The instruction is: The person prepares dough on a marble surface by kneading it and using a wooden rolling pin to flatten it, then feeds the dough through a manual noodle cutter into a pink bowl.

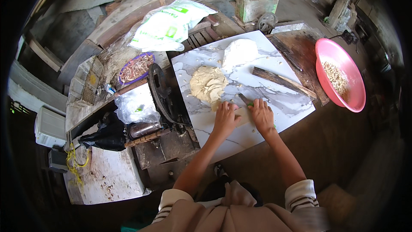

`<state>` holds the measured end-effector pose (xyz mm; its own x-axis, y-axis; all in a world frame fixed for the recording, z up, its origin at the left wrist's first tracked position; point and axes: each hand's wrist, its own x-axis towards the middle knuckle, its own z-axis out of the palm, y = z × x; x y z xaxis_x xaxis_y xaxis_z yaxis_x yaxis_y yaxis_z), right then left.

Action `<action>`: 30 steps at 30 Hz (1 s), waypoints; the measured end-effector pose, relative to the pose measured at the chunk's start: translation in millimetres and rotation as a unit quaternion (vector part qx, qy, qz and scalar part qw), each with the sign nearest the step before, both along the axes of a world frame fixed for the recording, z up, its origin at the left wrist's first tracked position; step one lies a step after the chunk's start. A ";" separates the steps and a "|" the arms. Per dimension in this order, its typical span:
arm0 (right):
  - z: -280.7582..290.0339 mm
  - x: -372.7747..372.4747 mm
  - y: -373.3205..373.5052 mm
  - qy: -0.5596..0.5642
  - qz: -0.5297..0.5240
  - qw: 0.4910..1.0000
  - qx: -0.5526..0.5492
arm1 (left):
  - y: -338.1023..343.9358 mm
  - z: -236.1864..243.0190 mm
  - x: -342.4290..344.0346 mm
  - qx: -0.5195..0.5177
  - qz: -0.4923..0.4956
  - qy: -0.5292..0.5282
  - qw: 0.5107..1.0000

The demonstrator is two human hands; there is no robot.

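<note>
On a white marble-patterned board [274, 90], both hands work at the edge nearest me. My right hand [261, 116] is closed over a knife; its dark blade [245, 99] points away to the left, and a bit of green shows by the palm. My left hand [226, 118] has its fingers curled down on a pale piece of dough [245, 115] that lies between the hands. Just beyond the left hand sits a large cut lump of yellowish dough [207, 82]. Behind it is a mound of white flour [241, 52]. The fingertips partly hide the small dough piece.
A dark wooden stick [279, 78] lies across the board's right side. Farther right stands a pink basin [359, 87] with small pale pieces. To the left are a black wheel [162, 92], a purple-rimmed basket [136, 68] and a clear plastic bag [136, 105]. A white sack [169, 25] lies behind.
</note>
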<state>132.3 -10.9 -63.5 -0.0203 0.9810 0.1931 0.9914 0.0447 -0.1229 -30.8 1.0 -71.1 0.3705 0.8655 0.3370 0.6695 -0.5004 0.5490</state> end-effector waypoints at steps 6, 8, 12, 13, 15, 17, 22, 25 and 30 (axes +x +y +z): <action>21.6 -4.7 -3.8 0.076 0.204 0.974 0.068 | -3.4 -2.7 -9.0 -0.040 0.026 -0.039 0.998; 17.3 0.6 1.9 0.119 0.267 0.956 -0.003 | 2.1 -2.2 -8.2 -0.072 0.008 -0.037 0.997; 23.4 4.3 20.9 0.120 0.277 0.947 -0.109 | 17.8 -5.8 -14.9 -0.110 -0.025 0.015 0.994; 23.0 4.8 25.1 0.124 0.281 0.942 -0.132 | 17.4 -5.8 -14.3 -0.111 -0.024 0.016 0.993; 21.1 6.7 31.2 0.128 0.286 0.937 -0.155 | 16.0 -3.9 -12.6 -0.087 -0.020 0.021 0.996; 18.1 10.1 35.2 0.141 0.304 0.928 -0.164 | 14.6 0.0 -10.2 -0.095 -0.022 0.023 0.995; 22.2 4.1 36.5 0.153 0.315 0.919 -0.180 | 17.6 -1.2 -14.7 -0.137 -0.028 -0.016 0.990; 17.5 4.5 38.7 0.161 0.325 0.920 -0.148 | 22.0 0.2 -15.7 -0.178 -0.048 -0.119 0.976; 10.0 8.5 44.1 0.187 0.383 0.901 -0.077 | 18.0 5.6 -15.2 -0.213 -0.078 -0.221 0.949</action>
<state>140.8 33.2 -53.5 -0.6651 0.7223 0.1897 0.5643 0.6525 -0.5059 -45.9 19.0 -65.5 0.4087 0.9045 0.1216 0.2632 -0.2444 0.9333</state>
